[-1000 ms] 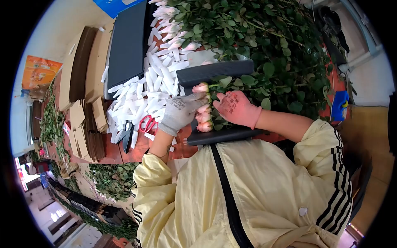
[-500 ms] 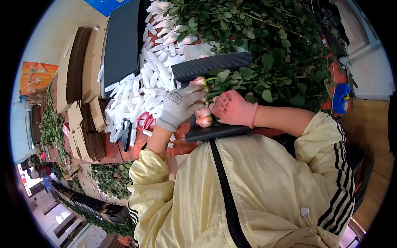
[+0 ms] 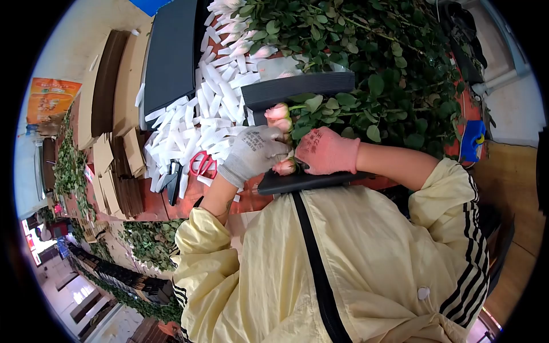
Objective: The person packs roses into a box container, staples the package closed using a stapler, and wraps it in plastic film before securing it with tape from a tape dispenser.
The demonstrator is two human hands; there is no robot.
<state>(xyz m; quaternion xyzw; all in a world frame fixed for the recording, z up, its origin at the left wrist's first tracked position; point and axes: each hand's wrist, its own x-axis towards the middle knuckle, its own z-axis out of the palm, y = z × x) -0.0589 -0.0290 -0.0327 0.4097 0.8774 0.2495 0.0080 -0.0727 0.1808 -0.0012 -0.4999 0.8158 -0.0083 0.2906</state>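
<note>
In a pale grey glove, my left hand [image 3: 255, 151] has its fingers curled over rose heads in the row, partly covering them. My right hand [image 3: 326, 151], in a pink glove, is closed beside it, with its fingertips at the stem side of the lowest pink rose [image 3: 284, 166]; the grip itself is mostly hidden. More pink roses [image 3: 277, 112] show above my left fingers, their leafy stems running right. Beneath the flowers is a black sheet [image 3: 309, 182], while a ridged black board [image 3: 300, 90] stands behind them.
White foam sleeves [image 3: 189, 128] are heaped left of my hands, with red-handled scissors [image 3: 202, 164] and a black tool [image 3: 173, 184] beside them. Leafy stems [image 3: 394, 63] fill the upper right. Cardboard pieces [image 3: 117, 177] stand at the left. A blue dispenser [image 3: 472, 140] sits at the right edge.
My left hand has slid down the row toward my body, uncovering upper rose heads. My right hand has shifted slightly right and stays closed.
</note>
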